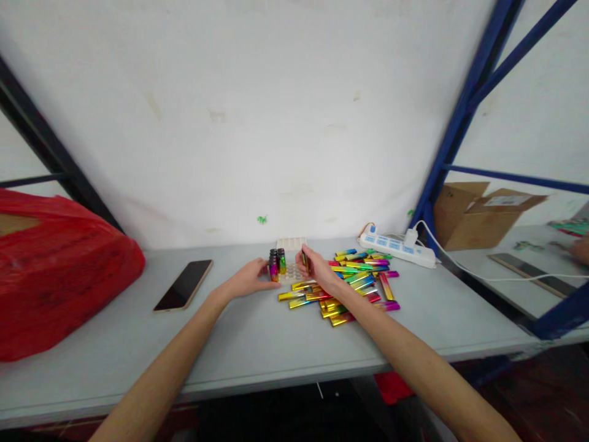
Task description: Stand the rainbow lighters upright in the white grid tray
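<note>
From here I see the person's left hand (pixel 251 278) beside a few shiny sticks standing upright (pixel 282 262) in a pale compartmented tray (pixel 291 244), thumb and fingers parted around them; whether they grip, I can't tell. The right hand (pixel 316 267) pinches a single stick (pixel 306 260) over the tray's right side. A jumbled pile of bright metallic sticks (pixel 363 282) lies on the table (pixel 257 350) just right of the tray, near a white power strip (pixel 399 247), while a phone (pixel 184 286) rests well to the left, beside a red bag (pixel 59 276)
</note>
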A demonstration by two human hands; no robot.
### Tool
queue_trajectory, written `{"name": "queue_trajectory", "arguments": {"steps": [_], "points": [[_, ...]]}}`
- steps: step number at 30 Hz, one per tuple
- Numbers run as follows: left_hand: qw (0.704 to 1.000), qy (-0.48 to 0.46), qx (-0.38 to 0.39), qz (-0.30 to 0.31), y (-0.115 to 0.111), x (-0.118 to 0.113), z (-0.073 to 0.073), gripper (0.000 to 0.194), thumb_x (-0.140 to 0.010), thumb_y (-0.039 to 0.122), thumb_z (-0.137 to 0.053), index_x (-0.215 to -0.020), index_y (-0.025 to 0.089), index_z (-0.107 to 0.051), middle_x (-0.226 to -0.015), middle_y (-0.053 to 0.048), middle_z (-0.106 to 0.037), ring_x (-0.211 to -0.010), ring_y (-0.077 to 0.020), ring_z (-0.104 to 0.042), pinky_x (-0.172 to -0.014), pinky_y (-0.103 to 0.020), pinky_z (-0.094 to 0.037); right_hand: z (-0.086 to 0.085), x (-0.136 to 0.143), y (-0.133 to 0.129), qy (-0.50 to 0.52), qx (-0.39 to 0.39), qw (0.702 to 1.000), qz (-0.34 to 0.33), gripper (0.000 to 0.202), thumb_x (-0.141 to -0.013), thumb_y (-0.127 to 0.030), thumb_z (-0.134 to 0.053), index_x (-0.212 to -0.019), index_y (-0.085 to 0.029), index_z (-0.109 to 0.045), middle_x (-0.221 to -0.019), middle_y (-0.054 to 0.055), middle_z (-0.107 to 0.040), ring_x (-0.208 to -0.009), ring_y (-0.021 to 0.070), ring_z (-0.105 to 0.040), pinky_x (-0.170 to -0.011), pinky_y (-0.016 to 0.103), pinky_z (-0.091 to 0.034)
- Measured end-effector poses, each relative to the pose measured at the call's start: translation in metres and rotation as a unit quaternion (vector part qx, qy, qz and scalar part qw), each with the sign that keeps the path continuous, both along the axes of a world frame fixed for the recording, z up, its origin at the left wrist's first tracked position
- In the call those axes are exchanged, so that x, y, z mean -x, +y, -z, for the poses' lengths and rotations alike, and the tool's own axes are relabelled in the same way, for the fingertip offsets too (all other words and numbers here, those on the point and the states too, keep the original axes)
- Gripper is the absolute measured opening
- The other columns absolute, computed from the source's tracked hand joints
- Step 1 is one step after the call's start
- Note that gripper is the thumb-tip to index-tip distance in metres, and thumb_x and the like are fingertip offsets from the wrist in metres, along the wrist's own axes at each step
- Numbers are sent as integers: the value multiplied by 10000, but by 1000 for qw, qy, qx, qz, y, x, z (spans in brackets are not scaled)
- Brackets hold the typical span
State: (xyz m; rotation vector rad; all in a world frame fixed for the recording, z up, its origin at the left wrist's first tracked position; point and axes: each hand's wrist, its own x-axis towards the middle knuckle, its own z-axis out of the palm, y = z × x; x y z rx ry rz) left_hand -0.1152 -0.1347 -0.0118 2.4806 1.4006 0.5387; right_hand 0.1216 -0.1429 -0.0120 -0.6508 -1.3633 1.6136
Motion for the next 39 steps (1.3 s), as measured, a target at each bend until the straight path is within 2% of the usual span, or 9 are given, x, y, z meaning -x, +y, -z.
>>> {"name": "queue_trajectory", "arguments": {"steps": [4,7,13,16,22,28,33,35,39], "points": [[1000,7,-3,3,1,0,1,568,-698,669,-703,-923,149,-665,-872,-59,-647,-773,-221,-581,-699,-308,-468,2,1,-2,-19,-73,997,18,483,-857,-678,-536,-835,-195,-558,-575,-74,-432,-489,90,-370,-506,233,-316],[1000,6,-8,2,1,1,2,569,-695,672,-705,-923,151,-666,-869,-57,-649,-771,-223,-584,-700,-309,-467,3,1,-4,-92,-123,986,63,488,-865,-674,-522,-766,-196,-542,-570,-62,-437,-499,102,-401,-508,242,-319],[1000,-1,-4,4,2,2,3,568,-697,662,-709,-939,150,-666,-894,-62,-654,-783,-222,-586,-706,-307,-472,9,0,2,-232,-199,926,221,444,-902,-570,-458,-642,-210,-447,-547,-57,-402,-542,113,-376,-538,253,-264],[1000,3,-6,3,3,2,3,565,-695,661,-713,-936,152,-669,-889,-60,-652,-783,-222,-586,-704,-305,-469,9,-1,4,-260,-229,903,255,374,-900,-480,-429,-642,-210,-428,-571,-57,-404,-569,117,-382,-565,259,-261],[1000,4,-13,4,2,1,2,564,-692,679,-705,-914,162,-671,-867,-51,-651,-771,-216,-585,-700,-298,-464,5,-2,2,-272,-250,894,253,287,-895,-395,-403,-672,-214,-413,-607,-55,-425,-591,124,-408,-587,258,-270],[1000,4,-5,-2,1,2,2,568,-694,670,-709,-925,153,-669,-876,-60,-650,-776,-219,-584,-704,-306,-473,3,-2,-3,-305,-279,875,252,372,-961,-498,-429,-719,-216,-418,-608,-66,-402,-593,124,-396,-586,247,-278],[1000,-3,-5,4,2,2,3,570,-697,671,-705,-942,157,-673,-873,-61,-652,-777,-221,-583,-707,-309,-471,3,-2,-8,-331,-404,828,203,270,-1010,-382,-430,-849,-193,-537,-824,10,-555,-794,155,-514,-743,265,-381],[1000,6,-12,5,2,2,3,570,-707,674,-695,-939,154,-671,-869,-62,-647,-777,-225,-584,-703,-310,-465,3,-2,-8,-327,-441,807,217,273,-1012,-382,-446,-874,-187,-578,-905,47,-574,-897,173,-528,-820,281,-397],[1000,16,-13,7,1,0,2,595,-712,686,-685,-961,146,-664,-878,-65,-649,-780,-229,-589,-695,-309,-461,3,-4,-4,-347,-438,787,264,379,-1011,-449,-452,-756,-192,-562,-773,23,-549,-776,164,-512,-749,275,-393]]}}
